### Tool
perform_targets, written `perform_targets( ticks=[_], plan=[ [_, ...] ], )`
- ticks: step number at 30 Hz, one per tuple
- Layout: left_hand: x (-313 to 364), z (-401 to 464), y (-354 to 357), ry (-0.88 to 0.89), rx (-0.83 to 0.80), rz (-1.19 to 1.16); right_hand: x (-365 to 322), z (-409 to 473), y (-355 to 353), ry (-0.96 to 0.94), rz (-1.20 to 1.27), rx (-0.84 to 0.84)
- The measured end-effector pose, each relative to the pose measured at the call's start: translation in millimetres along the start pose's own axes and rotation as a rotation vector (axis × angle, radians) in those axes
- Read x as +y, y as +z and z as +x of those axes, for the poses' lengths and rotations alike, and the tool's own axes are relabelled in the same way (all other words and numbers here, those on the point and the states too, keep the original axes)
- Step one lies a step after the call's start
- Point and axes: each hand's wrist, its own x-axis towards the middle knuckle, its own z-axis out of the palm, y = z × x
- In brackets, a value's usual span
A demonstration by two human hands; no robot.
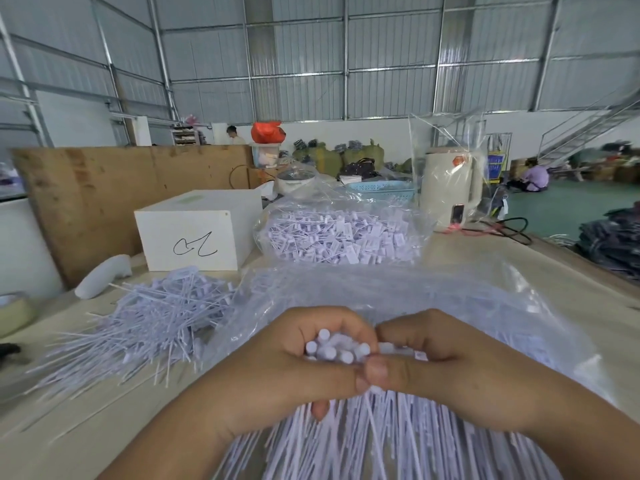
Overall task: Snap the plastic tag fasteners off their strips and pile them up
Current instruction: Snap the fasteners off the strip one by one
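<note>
A bundle of white plastic tag fasteners (pixel 334 348) is clutched between both hands at the bottom centre, round heads up, long thin tails (pixel 391 441) fanning down toward me. My left hand (pixel 277 368) wraps the bundle from the left. My right hand (pixel 450 365) pinches the same bundle from the right, thumb pressed against the left thumb. A loose pile of separated fasteners (pixel 152 317) lies on the table to the left of my hands. Under and beyond my hands spreads a clear plastic bag (pixel 433 299).
A second clear bag of fasteners (pixel 343 233) lies further back. A white box (pixel 197 230) with a scribble stands at left, a white tool (pixel 104 271) beside it, a tape roll (pixel 14 313) at the left edge. A cream kettle (pixel 450 188) stands back right. People work in the distance.
</note>
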Motion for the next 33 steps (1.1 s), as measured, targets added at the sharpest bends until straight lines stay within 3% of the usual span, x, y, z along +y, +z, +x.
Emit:
perform_targets(
  ticks=[3,11,17,19,21,23,27,30,33],
  plan=[
    [-1,1,3,0.024,0.058,0.014,4,-5,-11,0.030,-0.076,0.068],
    [-10,9,17,0.114,0.432,-0.046,3,2,6,-0.074,-0.143,0.489],
    [-14,13,27,0.112,0.608,-0.118,4,5,14,-0.123,-0.350,0.785],
    [-13,12,28,0.094,0.625,-0.139,7,3,3,-0.119,-0.293,0.884],
    [-13,12,25,0.086,0.613,-0.122,9,-1,-6,-0.150,-0.206,0.831],
    [-13,10,24,0.084,0.533,-0.053,10,-4,-6,-0.183,-0.143,0.659],
    [-7,8,24,0.079,0.248,-0.042,7,-8,6,-0.169,-0.335,0.325],
    [-3,7,23,0.069,0.142,0.029,6,-11,10,-0.132,-0.430,0.259],
    [0,5,20,0.068,0.139,0.045,8,-12,12,-0.155,-0.441,0.295]
  ],
)
